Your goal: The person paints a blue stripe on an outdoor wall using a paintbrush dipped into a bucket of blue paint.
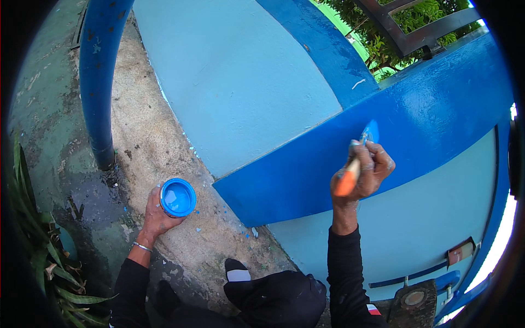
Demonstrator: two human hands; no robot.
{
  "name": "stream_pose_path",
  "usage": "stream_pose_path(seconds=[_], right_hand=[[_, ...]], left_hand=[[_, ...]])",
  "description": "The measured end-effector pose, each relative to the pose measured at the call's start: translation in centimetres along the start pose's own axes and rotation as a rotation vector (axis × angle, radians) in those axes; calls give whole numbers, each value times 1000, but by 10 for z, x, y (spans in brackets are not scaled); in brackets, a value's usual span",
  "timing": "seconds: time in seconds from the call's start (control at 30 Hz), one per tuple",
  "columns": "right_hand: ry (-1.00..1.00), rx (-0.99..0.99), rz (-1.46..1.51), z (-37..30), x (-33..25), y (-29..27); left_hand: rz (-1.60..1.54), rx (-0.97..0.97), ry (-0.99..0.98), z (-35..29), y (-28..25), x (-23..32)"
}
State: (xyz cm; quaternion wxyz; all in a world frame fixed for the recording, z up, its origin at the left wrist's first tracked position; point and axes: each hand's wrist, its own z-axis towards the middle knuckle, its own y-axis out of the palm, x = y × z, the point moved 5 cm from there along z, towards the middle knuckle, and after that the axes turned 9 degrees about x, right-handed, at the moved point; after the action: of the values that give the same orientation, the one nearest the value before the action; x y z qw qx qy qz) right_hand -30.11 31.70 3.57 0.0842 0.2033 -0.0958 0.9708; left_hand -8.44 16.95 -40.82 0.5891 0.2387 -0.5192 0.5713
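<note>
My left hand (157, 212) is wrapped round a small round can of blue paint (178, 197), held upright with its open top facing up. In my right hand (365, 177) is a paintbrush (349, 179) with a wooden handle that ends in orange. Its blue-covered bristles point up and away, at or very near the dark blue band of the wall (306, 169); whether they touch I cannot tell. The handle is slightly smeared by motion. The band looks glossy toward the right.
Light blue wall panels (235, 82) lie on both sides of the band. A blue pole (101, 82) rises at the left, above a stained concrete floor (139, 104). Long-leaved plants (46, 257) grow at lower left. A dark metal railing (418, 35) tops the wall; a metal latch (413, 298) sits lower right.
</note>
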Motion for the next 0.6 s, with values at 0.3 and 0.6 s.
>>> stream_pose_path(seconds=[0.3,0.6], right_hand=[[-23,-531,-24,-164,-75,54],[209,-510,166,-138,-76,54]], left_hand=[[-8,-12,41,3,0,3],[22,-7,-2,-1,-3,-4]])
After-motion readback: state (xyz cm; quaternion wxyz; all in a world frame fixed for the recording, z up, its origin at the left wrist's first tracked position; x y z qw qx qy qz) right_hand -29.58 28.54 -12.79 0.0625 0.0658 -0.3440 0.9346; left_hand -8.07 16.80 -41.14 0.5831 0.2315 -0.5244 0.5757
